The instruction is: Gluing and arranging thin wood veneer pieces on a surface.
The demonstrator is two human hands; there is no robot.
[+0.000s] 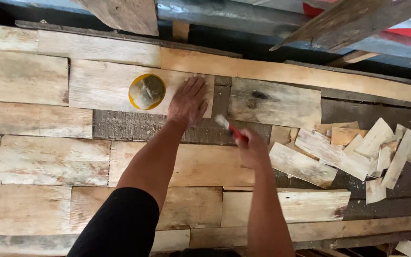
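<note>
I see my left hand lying flat, fingers stretched out and slightly spread, palm pressed on a pale plank, just beside a yellow bowl resting on that same plank. My right hand is curled closed around a red-handled brush, its bristles on the dark board below the plank. Loose wood scraps lie to the right.

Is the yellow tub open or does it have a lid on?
Open: the yellow tub has no lid, and greyish paste shows inside its rim.
</note>
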